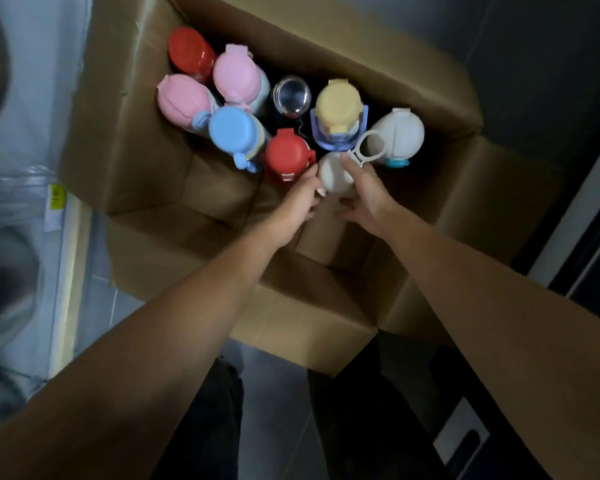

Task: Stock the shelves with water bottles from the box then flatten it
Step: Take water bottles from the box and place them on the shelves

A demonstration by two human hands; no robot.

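An open cardboard box (146,188) stands on the floor below me with several water bottles upright inside. I see two red lids (286,154), two pink lids (234,75), a blue lid (232,131), a steel one (290,96), a yellow lid (338,105) and a white lid (397,135). Both my hands reach into the box around a white bottle with a loop handle (333,173). My left hand (300,199) touches its left side; my right hand (366,195) curls round its right side.
Box flaps (492,188) stand open on all sides. A plastic-wrapped pale item (21,202) lies at the left. A dark cabinet or wall (551,64) rises at the right. Grey floor tiles (274,403) and my dark trouser legs show below the box.
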